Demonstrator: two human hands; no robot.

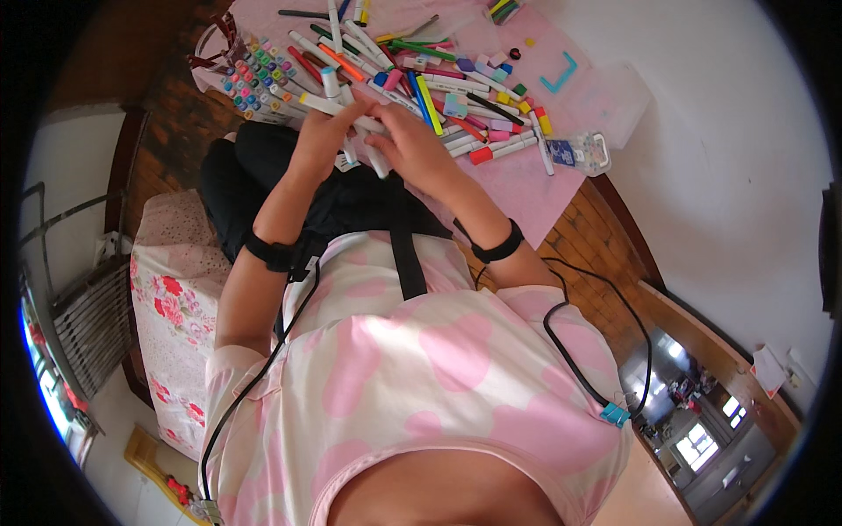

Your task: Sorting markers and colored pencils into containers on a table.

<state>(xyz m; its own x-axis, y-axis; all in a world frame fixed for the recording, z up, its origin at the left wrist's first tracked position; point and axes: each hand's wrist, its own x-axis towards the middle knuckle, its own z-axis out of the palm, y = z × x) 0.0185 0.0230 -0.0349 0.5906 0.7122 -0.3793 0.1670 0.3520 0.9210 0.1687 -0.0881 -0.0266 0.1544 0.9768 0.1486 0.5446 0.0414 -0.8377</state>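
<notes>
Several white marker pens are gathered between my two hands, above my lap at the table's near edge. My left hand (317,141) holds a white marker with a yellow end (319,103) that points up to the left. Beside it a white marker with a light blue cap (330,82) stands out above the fingers. My right hand (414,148) closes on the same bunch from the other side, its fingers meeting my left hand. More white marker ends stick out below the hands. Loose markers, a yellow highlighter (429,105) and small coloured blocks (455,105) lie just past my right hand.
A set of capped markers (260,79) stands upright at the table's left, near a clear cup (220,39) of brown sticks. A clear case (592,154) and a turquoise angled piece (560,72) lie to the right on the pink tablecloth (520,191). Black cables run beside both arms.
</notes>
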